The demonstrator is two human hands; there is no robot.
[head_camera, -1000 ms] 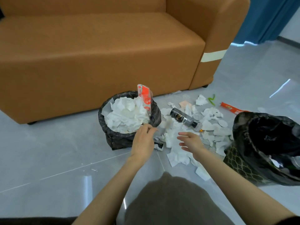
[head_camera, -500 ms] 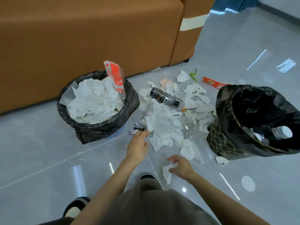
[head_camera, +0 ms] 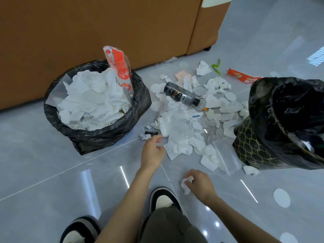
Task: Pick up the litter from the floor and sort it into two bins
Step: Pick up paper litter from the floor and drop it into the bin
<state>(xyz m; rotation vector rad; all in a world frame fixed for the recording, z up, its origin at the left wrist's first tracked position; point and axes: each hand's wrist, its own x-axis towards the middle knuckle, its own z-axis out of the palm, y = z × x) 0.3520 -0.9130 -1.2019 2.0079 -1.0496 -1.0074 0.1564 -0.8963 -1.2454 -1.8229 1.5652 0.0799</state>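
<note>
A heap of white tissues and round pads [head_camera: 182, 132] lies on the grey floor between two bins. The left bin [head_camera: 140, 102], lined in black, is full of white tissue with a red and clear packet standing in it. The right bin [head_camera: 252, 148] has a black liner and a gold net pattern. A dark bottle [head_camera: 180, 94] lies on the heap. My right hand [head_camera: 199, 185] grips a crumpled white tissue [head_camera: 185, 185] on the floor. My left hand [head_camera: 152, 151] hovers at the heap's near-left edge, fingers loosely curled, holding nothing.
A brown sofa [head_camera: 105, 32] stands behind the left bin. An orange wrapper [head_camera: 242, 77] and a green scrap [head_camera: 216, 67] lie at the back. A clear zip bag [head_camera: 228, 156] lies by the right bin. My shoes [head_camera: 163, 199] are below the hands.
The view tilted down and closer to the floor. My right hand dropped to the near tissue and closed around it. My left hand left the left bin's rim and moved to the heap.
</note>
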